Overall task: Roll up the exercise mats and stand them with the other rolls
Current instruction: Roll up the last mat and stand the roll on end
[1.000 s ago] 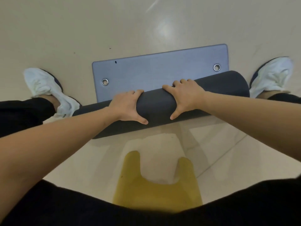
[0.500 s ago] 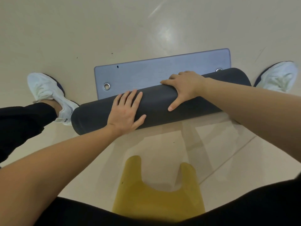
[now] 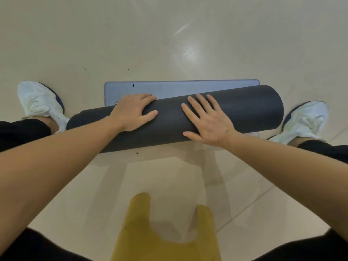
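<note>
**Rolled exercise mat** (image 3: 244, 112), centre of frame, long axis left to right, the right end slightly higher. Its short unrolled strip (image 3: 178, 87) lies flat on the floor (image 3: 169, 44) just above the roll. The left hand (image 3: 131, 113) is left of centre, fingers draped over the crest toward the strip. The right hand (image 3: 209, 123) is right of centre, flat, fingers spread. Both press and neither pinches. The remaining roll probably runs up-frame, across the axis, and the left hand is nearer the strip. A left shoe (image 3: 40, 102) and a right shoe (image 3: 305, 119) flank the ends.
</note>
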